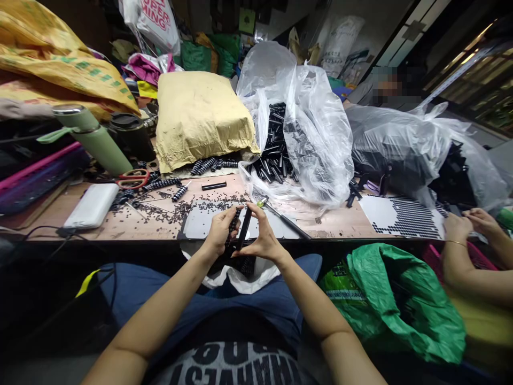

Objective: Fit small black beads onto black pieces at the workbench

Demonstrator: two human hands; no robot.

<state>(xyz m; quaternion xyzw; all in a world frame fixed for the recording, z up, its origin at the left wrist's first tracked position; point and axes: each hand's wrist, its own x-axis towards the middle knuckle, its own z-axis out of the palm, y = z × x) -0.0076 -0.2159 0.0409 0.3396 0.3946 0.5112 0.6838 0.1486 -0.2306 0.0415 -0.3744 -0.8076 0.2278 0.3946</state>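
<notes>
Hands meeting at the table edge (132, 231), left hand (219, 231) gripping a beaded black strip (234, 220), right hand (262, 240) pinching a black tube (243, 229) just beside it, clear bag of black tubes (276, 144) sitting behind, a co-worker's hands (468, 224) resting on the far right.

Small assembly workshop, piecework style. Wooden bench (132, 224) at lower centre, littered with tiny black beads (168, 208). Clear plastic bags (316, 133) at centre and right, stuffed with black tubes (274, 155). Finished ribbed pieces (212, 164) lined up under a tan sack (200, 115), upper centre. White sorting tray (401, 216) with rows of black parts at right, a co-worker's hands (468, 224) on it. Scissors (132, 179) and a flask (98, 139) at left. More sacks and bags piled along the back, upper left. Cluttered, no machinery in view, handwork only.
</notes>
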